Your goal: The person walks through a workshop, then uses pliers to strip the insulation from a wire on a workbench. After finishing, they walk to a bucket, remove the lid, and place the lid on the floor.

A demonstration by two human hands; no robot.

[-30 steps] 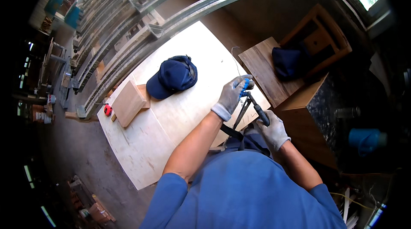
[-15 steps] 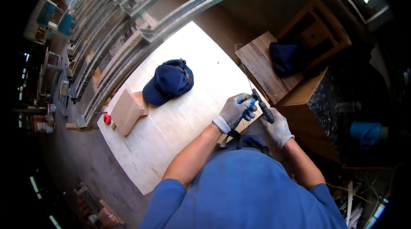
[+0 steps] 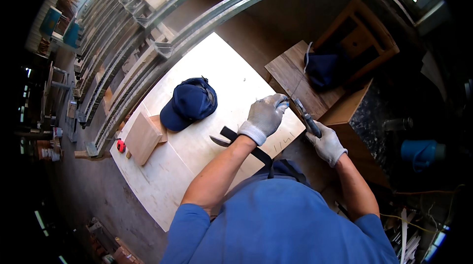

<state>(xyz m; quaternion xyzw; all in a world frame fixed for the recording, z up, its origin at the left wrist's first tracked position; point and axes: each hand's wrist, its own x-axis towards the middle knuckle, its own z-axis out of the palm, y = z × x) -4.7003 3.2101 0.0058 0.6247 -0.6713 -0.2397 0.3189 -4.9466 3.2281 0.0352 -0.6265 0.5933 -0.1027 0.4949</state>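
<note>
Head view looks down on a pale plywood sheet (image 3: 197, 165) laid flat as a work surface. Near its right corner, the gloved left hand (image 3: 264, 114) rests curled, fingers bent toward a dark hand tool (image 3: 308, 117); whether it grips anything I cannot tell. The gloved right hand (image 3: 327, 143) is clenched on that tool's handle just off the edge. A navy cap (image 3: 189, 102) and a wooden block (image 3: 143, 137) sit parked aside, clear of the working corner.

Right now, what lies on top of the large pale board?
On the pale board lie a blue cap, a small wooden block and the gloved left hand. Whatever is under the cap stays hidden.
</note>
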